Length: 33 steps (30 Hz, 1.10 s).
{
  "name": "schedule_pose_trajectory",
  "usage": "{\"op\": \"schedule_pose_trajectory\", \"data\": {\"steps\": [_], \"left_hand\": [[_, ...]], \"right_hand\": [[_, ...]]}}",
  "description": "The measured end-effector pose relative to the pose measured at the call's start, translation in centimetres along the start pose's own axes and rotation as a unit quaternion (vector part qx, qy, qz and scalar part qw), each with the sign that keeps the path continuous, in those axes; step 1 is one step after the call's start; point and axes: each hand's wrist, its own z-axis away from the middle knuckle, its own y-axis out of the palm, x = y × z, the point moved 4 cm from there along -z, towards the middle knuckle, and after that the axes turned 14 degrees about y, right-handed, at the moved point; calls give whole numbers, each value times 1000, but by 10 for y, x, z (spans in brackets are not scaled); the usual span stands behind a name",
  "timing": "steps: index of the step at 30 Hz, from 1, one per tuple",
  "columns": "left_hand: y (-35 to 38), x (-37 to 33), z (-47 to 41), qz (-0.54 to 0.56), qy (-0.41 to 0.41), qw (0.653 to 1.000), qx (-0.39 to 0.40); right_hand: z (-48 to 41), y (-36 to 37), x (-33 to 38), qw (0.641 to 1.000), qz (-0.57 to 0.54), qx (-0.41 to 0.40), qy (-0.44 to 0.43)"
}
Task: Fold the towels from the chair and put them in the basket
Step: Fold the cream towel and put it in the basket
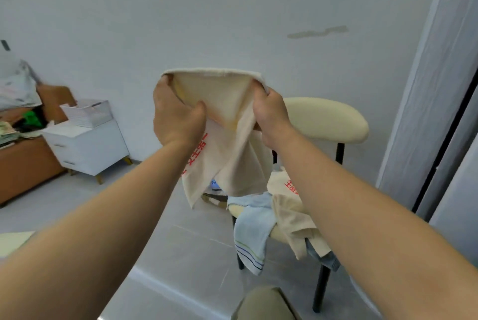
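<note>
A cream towel [222, 154] with red lettering hangs in the air in front of me, its top edge stretched between both hands. My left hand [178, 115] grips its left side, thumb over the cloth. My right hand [271, 112] grips the right side. Behind and below it stands a cream chair [326, 118] with black legs. On its seat lie a light blue striped towel [252, 231], a beige towel [294, 221] and another cream towel with red print [284, 182]. A white basket [88, 112] sits on a nightstand at the left.
The white nightstand [88, 149] stands against the wall beside a brown bed frame [25, 164] piled with clutter. A grey curtain [434, 86] and dark door frame lie at the right. My knee [263, 304] shows at the bottom. The floor is grey tile.
</note>
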Motion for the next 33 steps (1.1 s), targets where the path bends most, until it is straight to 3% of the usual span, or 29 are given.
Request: {"op": "schedule_pose_trajectory", "data": {"steps": [4,8,14,18,23,27,33], "left_hand": [[-34,41,18,34,-45,998,34],[-56,96,59,79,-115,986,93],[-62,211,134,129,-326,933,83],[-40,276,185,196,-403,886,118],[-18,333,222,193,-406,864,227],[-2,357,233,210,-374,850,306],[8,371,227,218,-377,855,281]], "right_hand": [[14,55,-33,988,-65,112,86],[15,110,-109,941,-165,179,234],[23,155,-250,880,-198,174,394],[28,167,-323,847,-226,153,456],[16,175,-384,817,-263,119,499],[-5,181,-403,817,-293,75,491],[-26,189,-407,821,-318,32,473]]}}
